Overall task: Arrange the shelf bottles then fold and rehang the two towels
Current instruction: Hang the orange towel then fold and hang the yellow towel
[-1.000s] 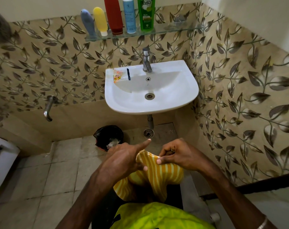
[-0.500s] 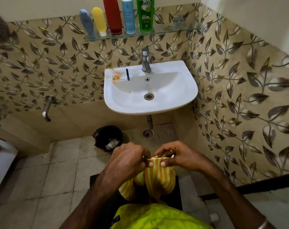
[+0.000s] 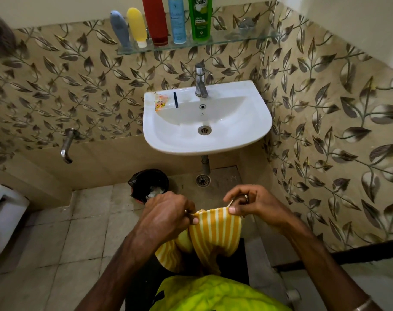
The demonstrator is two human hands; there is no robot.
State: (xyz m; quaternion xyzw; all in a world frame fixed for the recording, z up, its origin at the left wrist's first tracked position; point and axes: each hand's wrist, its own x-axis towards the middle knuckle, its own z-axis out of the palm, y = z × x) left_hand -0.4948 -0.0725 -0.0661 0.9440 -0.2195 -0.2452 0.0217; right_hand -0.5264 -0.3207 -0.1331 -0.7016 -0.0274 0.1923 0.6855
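Observation:
I hold a yellow-and-white striped towel [image 3: 213,234] in front of my body, below the sink. My left hand [image 3: 166,212] pinches its top edge at the left corner and my right hand [image 3: 251,205] pinches the top edge at the right corner. The cloth hangs bunched between and below my hands. On the glass shelf [image 3: 236,39] above the sink stand several bottles in a row: a grey-blue tube [image 3: 120,28], a yellow tube [image 3: 137,25], a red bottle [image 3: 155,19], a light blue bottle [image 3: 177,19] and a green bottle [image 3: 200,16]. Only this one towel is in view.
A white sink [image 3: 247,131] with a tap [image 3: 200,81] hangs on the leaf-patterned wall; a sachet [image 3: 160,104] lies on its rim. A black bin [image 3: 149,185] stands on the floor at left, a wall tap [image 3: 67,144] further left, a toilet [image 3: 2,216] at the far left.
My hands have drawn apart along the towel's top edge, spreading it wider. A second ago my left index finger pointed out; now that hand pinches the cloth.

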